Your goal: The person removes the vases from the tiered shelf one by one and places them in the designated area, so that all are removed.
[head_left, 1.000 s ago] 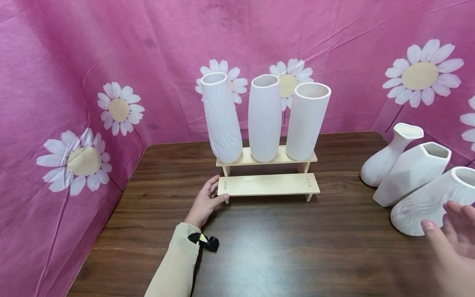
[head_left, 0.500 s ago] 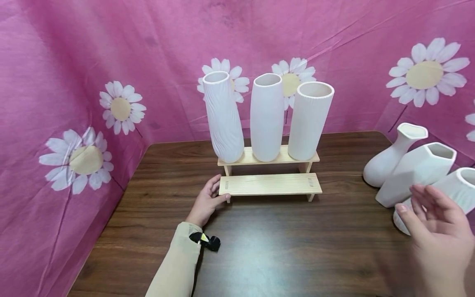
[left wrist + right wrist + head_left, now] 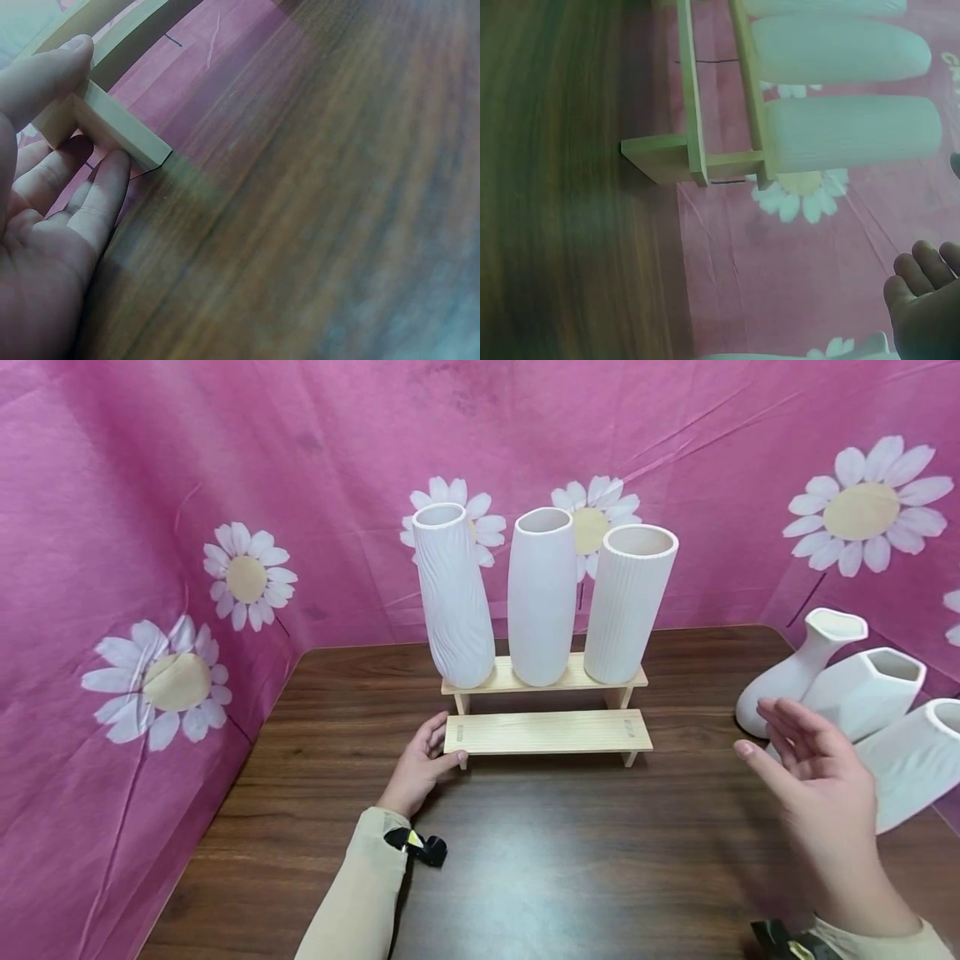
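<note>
A light wooden two-step stand [image 3: 547, 732] is on the table. My left hand [image 3: 420, 768] grips the left end of its lower step; in the left wrist view the thumb [image 3: 56, 71] lies on the board and fingers reach to the leg below. On the upper step stand three white vases: a wavy-grooved one [image 3: 455, 602], a smooth one [image 3: 541, 602] and a ribbed one [image 3: 628, 610]. My right hand [image 3: 825, 793] hovers in the air with its fingers loosely extended, holding nothing. It overlaps the white vases at the right in the head view.
At the right of the brown wooden table [image 3: 570, 860] are a narrow-necked vase [image 3: 787, 681], an angular vase [image 3: 862, 693] and a vase with a wavy surface [image 3: 915, 768]. A pink cloth [image 3: 337, 460] with daisies hangs behind and at the sides.
My right hand has moved left from the right edge, in front of the vases there. My left hand stays on the stand, and the view has shifted slightly.
</note>
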A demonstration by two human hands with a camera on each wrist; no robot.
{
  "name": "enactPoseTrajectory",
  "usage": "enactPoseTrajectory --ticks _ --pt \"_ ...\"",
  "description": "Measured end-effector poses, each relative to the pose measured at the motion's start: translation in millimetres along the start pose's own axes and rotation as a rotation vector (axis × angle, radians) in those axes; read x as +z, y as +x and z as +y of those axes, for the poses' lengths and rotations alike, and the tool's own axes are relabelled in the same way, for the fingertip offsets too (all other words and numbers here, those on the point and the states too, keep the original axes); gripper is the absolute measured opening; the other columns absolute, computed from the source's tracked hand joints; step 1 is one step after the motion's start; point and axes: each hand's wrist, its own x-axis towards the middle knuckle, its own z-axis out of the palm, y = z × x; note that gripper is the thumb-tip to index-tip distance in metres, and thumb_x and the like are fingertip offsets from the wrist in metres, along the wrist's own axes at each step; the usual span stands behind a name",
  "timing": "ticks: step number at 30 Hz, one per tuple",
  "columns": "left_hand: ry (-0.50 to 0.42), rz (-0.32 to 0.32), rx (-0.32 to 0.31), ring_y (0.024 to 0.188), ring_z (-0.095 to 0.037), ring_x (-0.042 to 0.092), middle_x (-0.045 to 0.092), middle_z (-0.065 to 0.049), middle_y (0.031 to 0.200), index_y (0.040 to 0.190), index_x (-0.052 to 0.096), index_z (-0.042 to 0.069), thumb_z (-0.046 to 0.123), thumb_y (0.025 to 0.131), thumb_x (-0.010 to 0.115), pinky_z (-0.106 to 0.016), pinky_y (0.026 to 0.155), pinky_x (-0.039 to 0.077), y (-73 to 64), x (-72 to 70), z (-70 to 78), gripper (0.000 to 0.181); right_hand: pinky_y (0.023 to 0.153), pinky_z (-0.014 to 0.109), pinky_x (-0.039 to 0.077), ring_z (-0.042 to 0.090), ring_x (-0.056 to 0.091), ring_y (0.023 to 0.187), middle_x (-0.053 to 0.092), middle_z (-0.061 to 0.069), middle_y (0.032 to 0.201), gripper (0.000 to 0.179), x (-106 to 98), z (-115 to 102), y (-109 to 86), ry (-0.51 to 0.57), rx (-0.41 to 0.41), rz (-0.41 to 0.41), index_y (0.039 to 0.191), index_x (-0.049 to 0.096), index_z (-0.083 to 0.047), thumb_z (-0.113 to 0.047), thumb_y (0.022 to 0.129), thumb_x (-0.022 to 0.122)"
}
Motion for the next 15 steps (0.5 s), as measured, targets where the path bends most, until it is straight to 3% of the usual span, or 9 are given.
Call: enactPoseTrajectory --ticks 6,12,15 --pt "-0.012 -0.004 0.012 0.132 -0.033 0.049 0.048 -0.022 0.149 0.155 0.028 0.0 -0.006 0.089 0.07 -0.022 0.093 0.049 0.1 1.0 0.2 0.079 0.099 0.012 0.043 0.009 0.061 0.117 0.069 0.001 0.119 0.057 7.2 6.0 16.9 -0.111 -0.002 -0.133 0.132 0.057 0.007 0.028 0.079 0.064" --pt "-0.003 0.006 0.007 0.131 -0.032 0.05 0.048 -0.021 0.149 0.155 0.029 0.0 -0.005 0.089 0.071 -0.022 0.093 0.049 -0.6 1.5 1.4 0.078 0.099 0.01 0.041 0.001 0.057 0.117 0.066 -0.009 0.119 0.055 13.8 13.9 29.5 -0.304 0.0 -0.216 0.132 0.058 -0.004 0.017 0.083 0.07" --pt "-0.004 0.007 0.007 0.131 -0.032 0.05 0.047 -0.02 0.15 0.155 0.029 0.001 -0.006 0.089 0.071 -0.022 0.093 0.049 -1.5 1.8 2.7 0.079 0.098 0.01 0.041 0.001 0.057 0.118 0.066 -0.009 0.119 0.055 19.0 19.5 34.6 -0.278 0.001 -0.242 0.131 0.059 -0.005 0.018 0.082 0.07"
